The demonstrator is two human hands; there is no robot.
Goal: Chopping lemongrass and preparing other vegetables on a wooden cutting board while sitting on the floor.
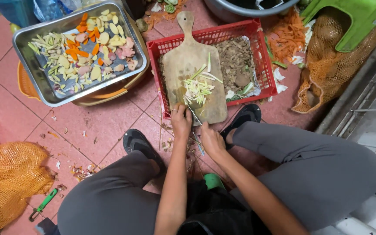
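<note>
A wooden cutting board (186,65) lies across a red plastic crate (262,56). On it sits a heap of pale green cut stalks (197,89), with a few long strips beside it. My left hand (181,119) rests at the board's near edge, fingers pressing on the stalks. My right hand (211,140) grips the handle of a knife (194,115) whose thin blade points up toward the heap.
A steel tray (35,82) of sliced vegetables sits far left over an orange basket. Orange net sacks (9,178) (331,65), carrot peels (286,37), a green stool (362,17) and a green peeler (44,203) lie around. My knees and sandals flank the crate.
</note>
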